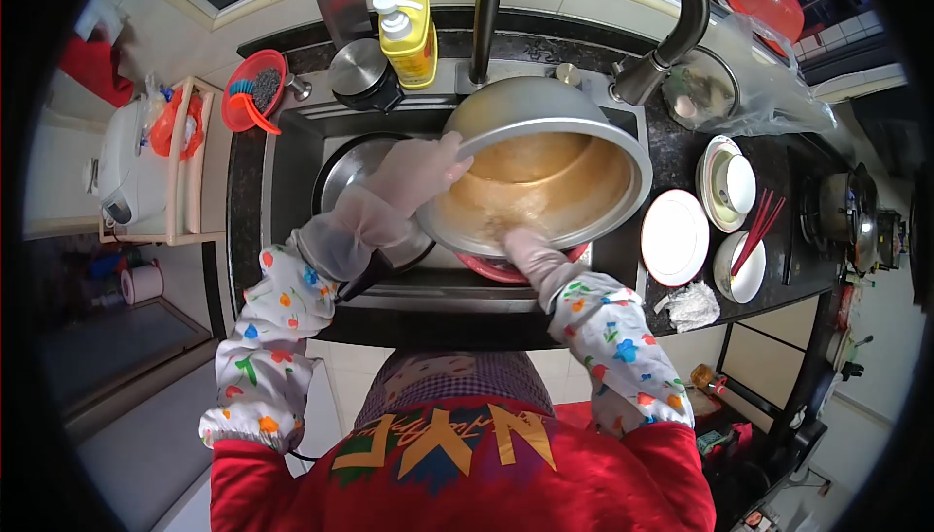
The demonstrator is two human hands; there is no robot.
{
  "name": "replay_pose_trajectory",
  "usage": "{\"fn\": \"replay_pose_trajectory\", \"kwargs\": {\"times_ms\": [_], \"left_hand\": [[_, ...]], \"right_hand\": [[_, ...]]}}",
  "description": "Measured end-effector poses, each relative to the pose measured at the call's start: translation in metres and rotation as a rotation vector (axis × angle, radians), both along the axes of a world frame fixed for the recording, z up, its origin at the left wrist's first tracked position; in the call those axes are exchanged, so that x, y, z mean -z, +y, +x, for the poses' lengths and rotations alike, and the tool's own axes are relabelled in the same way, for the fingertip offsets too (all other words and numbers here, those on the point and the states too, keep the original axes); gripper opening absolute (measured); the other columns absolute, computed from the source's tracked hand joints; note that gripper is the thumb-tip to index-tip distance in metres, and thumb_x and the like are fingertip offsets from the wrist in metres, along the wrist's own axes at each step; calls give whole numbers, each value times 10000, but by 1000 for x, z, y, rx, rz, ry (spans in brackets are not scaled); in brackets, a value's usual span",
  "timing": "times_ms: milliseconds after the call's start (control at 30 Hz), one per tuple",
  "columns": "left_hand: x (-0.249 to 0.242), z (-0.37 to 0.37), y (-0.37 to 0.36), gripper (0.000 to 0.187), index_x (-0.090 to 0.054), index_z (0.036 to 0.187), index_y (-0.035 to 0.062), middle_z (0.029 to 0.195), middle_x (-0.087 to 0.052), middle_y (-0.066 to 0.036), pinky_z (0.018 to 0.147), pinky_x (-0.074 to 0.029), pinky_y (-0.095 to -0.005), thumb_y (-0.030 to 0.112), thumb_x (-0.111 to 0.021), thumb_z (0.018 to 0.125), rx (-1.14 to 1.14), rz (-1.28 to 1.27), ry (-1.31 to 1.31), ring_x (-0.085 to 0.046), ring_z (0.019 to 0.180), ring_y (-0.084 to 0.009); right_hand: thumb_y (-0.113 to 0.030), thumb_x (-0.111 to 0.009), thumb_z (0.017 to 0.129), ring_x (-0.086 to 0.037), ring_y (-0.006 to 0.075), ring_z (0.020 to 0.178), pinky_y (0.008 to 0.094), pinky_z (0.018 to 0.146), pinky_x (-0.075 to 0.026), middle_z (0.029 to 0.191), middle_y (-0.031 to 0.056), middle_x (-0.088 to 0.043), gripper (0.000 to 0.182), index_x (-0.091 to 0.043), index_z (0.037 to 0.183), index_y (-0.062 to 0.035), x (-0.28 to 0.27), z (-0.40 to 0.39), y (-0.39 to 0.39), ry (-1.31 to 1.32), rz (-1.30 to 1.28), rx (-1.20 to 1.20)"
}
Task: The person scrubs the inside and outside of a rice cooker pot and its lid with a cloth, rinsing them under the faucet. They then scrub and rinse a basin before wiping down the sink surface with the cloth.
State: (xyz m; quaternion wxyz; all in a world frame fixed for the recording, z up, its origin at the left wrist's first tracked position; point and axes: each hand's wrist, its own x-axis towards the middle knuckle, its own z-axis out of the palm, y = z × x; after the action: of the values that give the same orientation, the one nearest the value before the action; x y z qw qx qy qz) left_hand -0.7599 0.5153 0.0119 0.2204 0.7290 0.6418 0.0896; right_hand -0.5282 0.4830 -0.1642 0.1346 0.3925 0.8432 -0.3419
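The pot (530, 153), tilted over the sink (292, 167) at twelve o'clock, has its nine-o'clock rim under the bent fingers of the left hand (416, 172), while the right hand (528, 246) enters at six, its grip untellable, seemingly washing inside, next needing steady tilt.

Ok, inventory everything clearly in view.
pot: 1, silver, over sink
sink: 1, grey, centre
pan: 1, silver-black, in sink
faucet: 1, dark, behind sink
pump bottle: 1, yellow, behind sink
cleaver: 1, grey, beside bottle
tub: 1, red, left counter
plate: 1, white, right counter
dish stack: 1, white, right counter
bowl: 1, white, beside plate
chopsticks: several, red, in bowl
cloth: 1, white, near plate
bag: 1, clear, back right
appliance: 1, white, left
left grip: 1, clear-gloved, on pot
right grip: 1, clear-gloved, at pot
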Motion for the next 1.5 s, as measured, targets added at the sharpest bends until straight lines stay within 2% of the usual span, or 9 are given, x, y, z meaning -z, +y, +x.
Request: {"fn": "replay_pose_trajectory", "kwargs": {"times_ms": [67, 133, 267, 367, 600, 867, 1267, 1400, 1500], "left_hand": [[-3, 4, 8, 256, -496, 894, 36, 701, -608, -201, 591, -480, -458, 290, -530, 901, 185, 140, -53, -611, 681, -388], [-9, 10, 9, 250, -502, 885, 38, 697, -608, -198, 586, -480, -456, 285, -542, 892, 177, 159, -50, -613, 680, -384], [-8, 22, 14, 264, -498, 889, 35, 663, -606, -181, 545, -482, -454, 291, -563, 881, 159, 251, 95, -607, 638, -387], [-10, 21, 21, 260, -505, 883, 38, 652, -603, -178, 545, -485, -446, 291, -563, 882, 234, 288, 52, -609, 628, -378], [-19, 21, 20, 244, -518, 860, 50, 658, -606, -167, 543, -488, -435, 287, -573, 877, 239, 239, 60, -615, 623, -356], [-3, 15, -3, 270, -534, 885, 69, 708, -619, -136, 572, -490, -425, 317, -627, 838, -11, 203, 10, -624, 652, -334], [3, 12, -8, 278, -503, 911, 61, 763, -611, -147, 613, -478, -440, 306, -620, 849, -2, 232, -25, -615, 703, -345], [1, 14, -7, 270, -519, 870, 85, 717, -623, -116, 605, -492, -444, 338, -611, 843, -12, 247, -50, -626, 676, -333], [0, 14, -7, 277, -517, 865, 82, 723, -623, -116, 610, -491, -442, 341, -612, 842, -32, 198, -35, -624, 684, -339]], "right_hand": [[-261, -476, 901, -564, 389, 1044, 397, 881, -461, 1081, 220, -604, 356, -531, 1223, -116, 14, 23, 6, -65, 126, -55], [-261, -470, 904, -559, 387, 1054, 395, 888, -457, 1094, 219, -598, 358, -526, 1228, -118, 23, 17, 1, -92, 204, -38], [-259, -459, 909, -548, 381, 1074, 391, 903, -449, 1121, 217, -584, 362, -516, 1240, -122, 17, -56, -27, 168, 59, 168], [-258, -450, 913, -540, 378, 1089, 388, 914, -443, 1140, 215, -574, 366, -508, 1249, -125, 4, -60, -27, 271, 10, 220], [-256, -430, 923, -521, 369, 1124, 381, 940, -429, 1187, 211, -550, 373, -491, 1269, -132, 23, 41, 4, -63, 120, -35], [-254, -407, 934, -500, 358, 1164, 373, 970, -412, 1240, 206, -523, 383, -471, 1293, -139, 44, 33, 9, -128, 218, -85], [-250, -373, 950, -468, 343, 1224, 361, 1015, -388, 1319, 199, -483, 397, -442, 1328, -150, 81, 33, 15, -122, 350, -104], [-238, -285, 972, -300, 303, 1359, 323, 1113, -267, 1475, 150, -302, 442, -331, 1406, -168, 21, 22, 19, -307, 99, -114], [-232, -324, 954, -299, 290, 1359, 333, 1118, -252, 1450, 152, -349, 453, -342, 1399, -149, 24, 20, 17, -266, 99, -61]]}}
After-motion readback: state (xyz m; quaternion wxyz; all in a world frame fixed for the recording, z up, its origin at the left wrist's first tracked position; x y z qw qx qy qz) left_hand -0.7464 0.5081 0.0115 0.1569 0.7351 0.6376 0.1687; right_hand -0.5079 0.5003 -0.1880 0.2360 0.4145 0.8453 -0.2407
